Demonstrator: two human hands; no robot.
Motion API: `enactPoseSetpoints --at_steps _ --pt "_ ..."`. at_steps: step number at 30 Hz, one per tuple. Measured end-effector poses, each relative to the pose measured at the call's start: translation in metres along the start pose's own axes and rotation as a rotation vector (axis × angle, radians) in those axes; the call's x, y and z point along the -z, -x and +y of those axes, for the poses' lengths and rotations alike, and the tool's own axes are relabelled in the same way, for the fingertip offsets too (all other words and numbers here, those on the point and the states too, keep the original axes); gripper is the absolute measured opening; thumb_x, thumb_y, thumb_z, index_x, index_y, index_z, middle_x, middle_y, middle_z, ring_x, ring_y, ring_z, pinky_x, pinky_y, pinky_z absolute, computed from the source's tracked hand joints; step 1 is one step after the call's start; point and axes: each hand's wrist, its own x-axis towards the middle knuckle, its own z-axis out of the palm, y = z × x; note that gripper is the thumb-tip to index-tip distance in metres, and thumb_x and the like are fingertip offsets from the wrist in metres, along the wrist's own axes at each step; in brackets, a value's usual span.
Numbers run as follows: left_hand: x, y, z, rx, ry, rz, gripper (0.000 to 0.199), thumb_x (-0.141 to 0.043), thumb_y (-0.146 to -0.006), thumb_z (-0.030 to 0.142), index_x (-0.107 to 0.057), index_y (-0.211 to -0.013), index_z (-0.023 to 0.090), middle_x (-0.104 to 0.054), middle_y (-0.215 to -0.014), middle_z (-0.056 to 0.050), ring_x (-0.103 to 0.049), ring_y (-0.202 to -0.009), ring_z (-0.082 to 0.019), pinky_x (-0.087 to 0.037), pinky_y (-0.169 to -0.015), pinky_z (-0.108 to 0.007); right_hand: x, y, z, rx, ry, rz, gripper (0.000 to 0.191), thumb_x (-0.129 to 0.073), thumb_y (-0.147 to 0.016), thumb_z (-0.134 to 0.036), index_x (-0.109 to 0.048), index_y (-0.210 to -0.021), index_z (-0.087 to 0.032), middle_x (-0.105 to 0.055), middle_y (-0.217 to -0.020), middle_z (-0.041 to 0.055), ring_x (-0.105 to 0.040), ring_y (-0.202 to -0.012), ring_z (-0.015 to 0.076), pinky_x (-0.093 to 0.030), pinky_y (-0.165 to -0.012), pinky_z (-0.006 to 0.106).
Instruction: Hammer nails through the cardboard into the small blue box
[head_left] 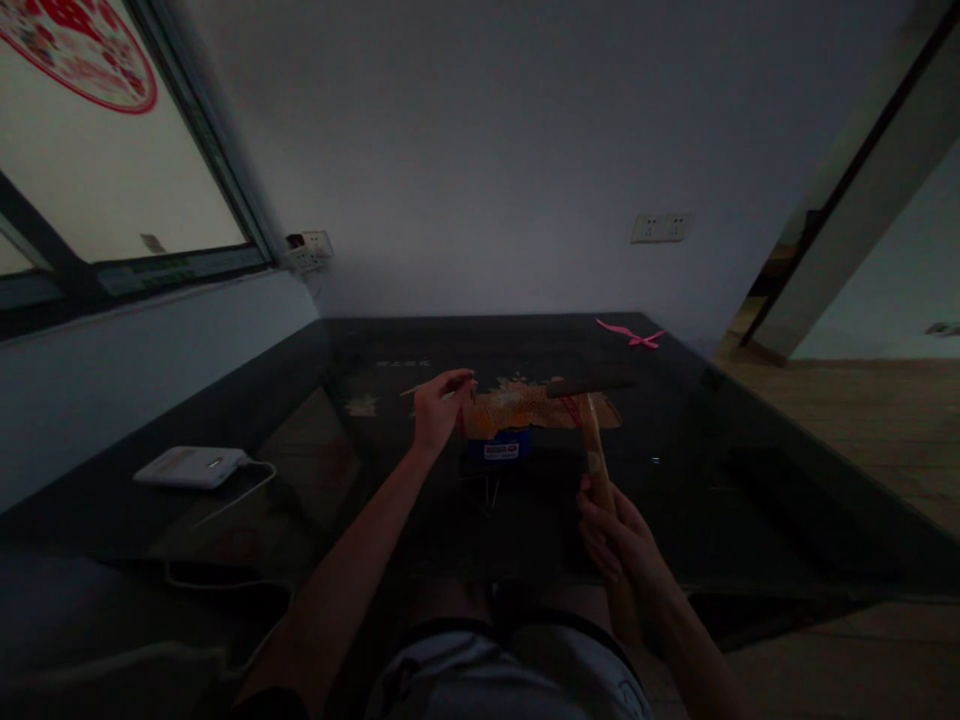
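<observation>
My right hand (619, 530) is wrapped round the wooden handle of a hammer (594, 440), whose dark head lies crosswise above the right part of an orange-brown, scaly-patterned, fish-shaped object (517, 408). That object rests across a blue box (501, 446) with a pale label. At its left end, my left hand (442, 400) is closed in a pinch, thumb and forefinger together. Something small may be between those fingertips, but it is too dark to make out. A thin pale stick-like line (409, 391) shows just left of this hand.
On the glossy black table (427, 530), a white power bank (191, 466) with a cable lies to the left. A pink strap-like item (634, 334) is at the back right, and a dark flat object (810, 510) lies at the right. A wall with sockets (660, 228) stands behind.
</observation>
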Motion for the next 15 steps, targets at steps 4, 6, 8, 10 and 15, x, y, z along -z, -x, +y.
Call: enactPoseSetpoints --at_steps 4,6,8,10,15 --pt "-0.023 -0.012 -0.025 0.084 0.104 -0.020 0.017 -0.065 -0.074 0.028 -0.066 -0.084 0.015 -0.070 -0.083 -0.006 -0.067 -0.076 -0.016 -0.054 -0.075 -0.028 0.001 -0.001 0.000 -0.009 -0.026 -0.013 0.029 -0.064 -0.078 -0.035 -0.044 -0.096 -0.024 -0.043 -0.052 -0.0116 -0.026 -0.026 -0.0001 -0.025 -0.023 0.010" --pt "-0.026 -0.011 -0.033 0.087 0.113 -0.019 0.016 -0.066 -0.072 0.027 -0.065 -0.082 0.015 -0.070 -0.082 -0.005 -0.067 -0.076 -0.016 -0.055 -0.075 -0.029 0.001 0.000 0.000 -0.005 -0.031 -0.002 0.029 -0.065 -0.078 -0.035 -0.044 -0.096 -0.024 -0.044 -0.052 -0.0116 -0.026 -0.026 -0.0003 -0.025 -0.023 0.010" --pt "-0.026 -0.008 -0.039 0.088 0.125 -0.045 0.015 -0.066 -0.071 0.025 -0.064 -0.082 0.014 -0.069 -0.080 -0.005 -0.067 -0.074 -0.015 -0.055 -0.073 -0.028 0.001 0.000 0.000 -0.001 -0.034 0.011 0.028 -0.065 -0.078 -0.034 -0.045 -0.096 -0.025 -0.044 -0.052 -0.0119 -0.025 -0.026 -0.0004 -0.025 -0.023 0.010" --pt "-0.025 -0.007 -0.042 0.089 0.122 -0.071 0.015 -0.066 -0.071 0.024 -0.063 -0.081 0.014 -0.068 -0.078 -0.005 -0.067 -0.072 -0.015 -0.055 -0.072 -0.028 0.000 0.001 0.000 -0.007 -0.027 0.022 0.027 -0.063 -0.080 -0.034 -0.045 -0.097 -0.025 -0.043 -0.050 -0.0122 -0.025 -0.026 -0.0004 -0.025 -0.023 0.009" --pt "-0.024 -0.007 -0.043 0.065 0.101 -0.091 0.013 -0.065 -0.073 0.024 -0.062 -0.081 0.014 -0.067 -0.078 -0.004 -0.066 -0.072 -0.014 -0.054 -0.071 -0.027 -0.002 0.001 -0.002 -0.021 0.004 0.033 0.029 -0.065 -0.078 -0.034 -0.045 -0.096 -0.023 -0.043 -0.051 -0.0122 -0.025 -0.026 -0.0008 -0.025 -0.023 0.009"
